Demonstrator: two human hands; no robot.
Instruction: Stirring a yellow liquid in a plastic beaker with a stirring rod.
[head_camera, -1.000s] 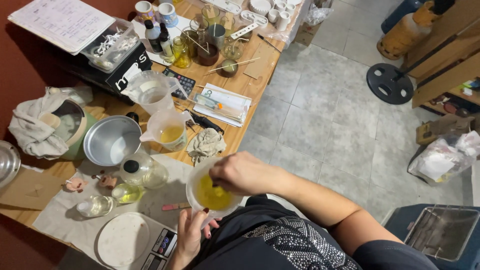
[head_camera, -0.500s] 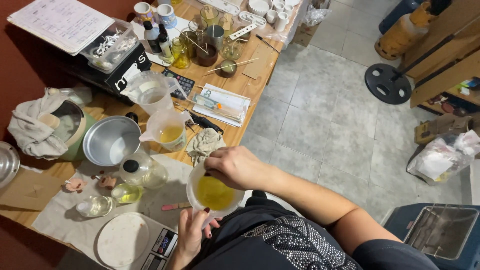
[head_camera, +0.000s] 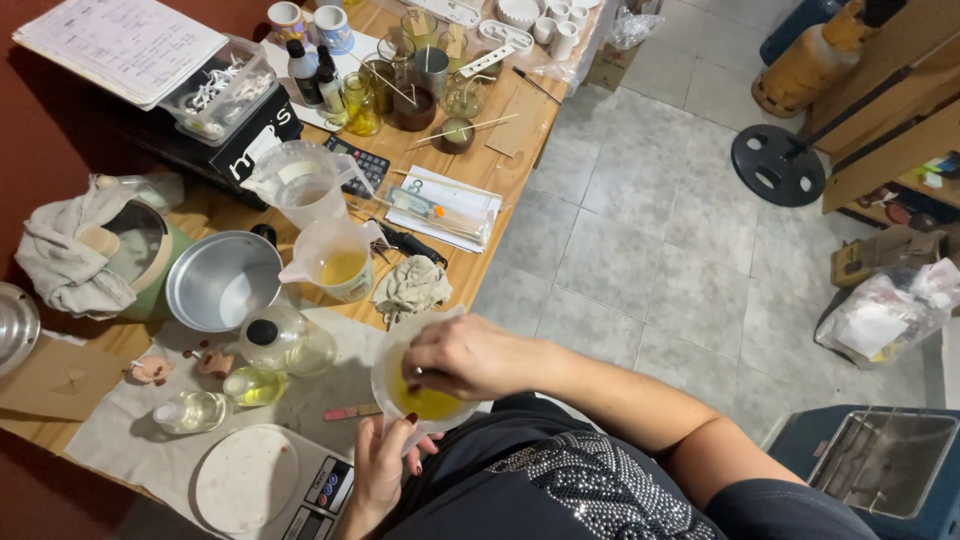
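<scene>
A white plastic cup (head_camera: 425, 385) with yellow liquid in its bottom is held just off the near edge of the tabletop (head_camera: 505, 140), close against the person's dark, studded top. The left hand (head_camera: 380, 470) cups it from below, fingers curled up round its wall, which looks like the steadying grip. The right hand (head_camera: 470, 355) lies over the rim from the right with its fingers bent down into the mouth; whether they pinch a stirrer or anything else is hidden, so I cannot tell.

Just left of the cup, on a pale cloth sheet (head_camera: 320, 385) that seems laid to catch spills, stand a round glass flask (head_camera: 280, 340) with a black cap, a small jar of yellow-green liquid (head_camera: 255, 385) and a small clear bottle (head_camera: 190, 410) lying on its side. A kitchen scale (head_camera: 265, 485) with a round white plate sits at the near corner, within easy reach of the cup.

Farther off are a measuring jug (head_camera: 340, 262) with amber liquid, an empty metal bowl (head_camera: 222, 282) to its left, and a crumpled rag (head_camera: 410, 288) to its right. Beyond them stand a clear jug (head_camera: 300, 185), a calculator (head_camera: 362, 163) and a cluster of jars and bottles (head_camera: 400, 85) at the far end.
</scene>
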